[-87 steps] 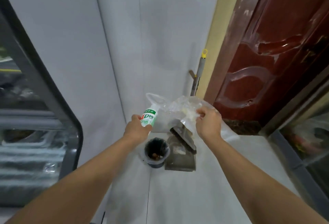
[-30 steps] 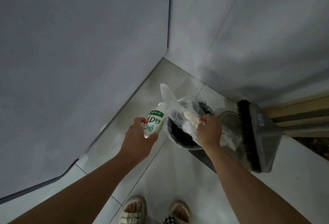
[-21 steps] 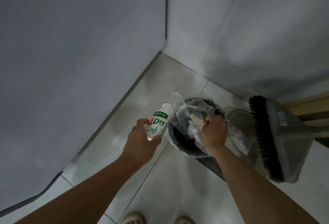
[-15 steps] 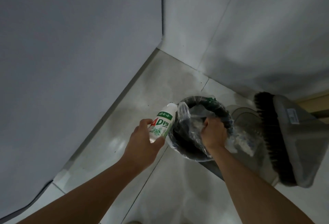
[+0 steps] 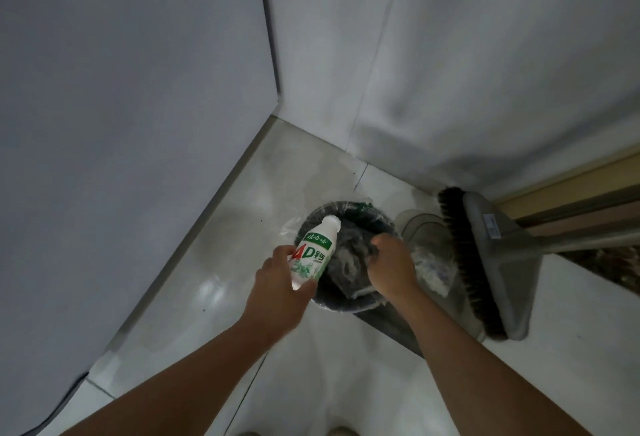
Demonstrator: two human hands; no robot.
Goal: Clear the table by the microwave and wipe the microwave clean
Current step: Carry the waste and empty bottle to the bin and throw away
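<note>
In the corner where two pale walls meet the tiled floor (image 5: pixel 214 283), your left hand (image 5: pixel 277 293) holds a small white bottle (image 5: pixel 313 255) with a green and red label. The grip there is curled round the bottle's lower half, thumb on the near side and fingers on the far side, and the bottle tilts so that its white cap points up and away from you, over the near left rim of the bin. The round dark bin (image 5: pixel 337 305) stands on the floor just ahead of you, lined with a black bag whose edge folds over the rim.

Your right hand (image 5: pixel 391 271) reaches down into the mouth of the bin, knuckles up and fingers bent round crumpled clear plastic, the plastic bag (image 5: pixel 349 259) that fills most of the opening. The grip there pinches a bunched fold of that bag near the far right rim. What lies inside the bag is too dim to tell.

Just to the right of the bin lies a grey dustpan (image 5: pixel 420 227), and a grey broom (image 5: pixel 485 262) with dark bristles rests across it, its handle running off to the right edge. Some pale crumpled litter (image 5: pixel 433 273) sits in the dustpan beside your right wrist. The tips of your footwear (image 5: pixel 341 431) show at the bottom edge.
</note>
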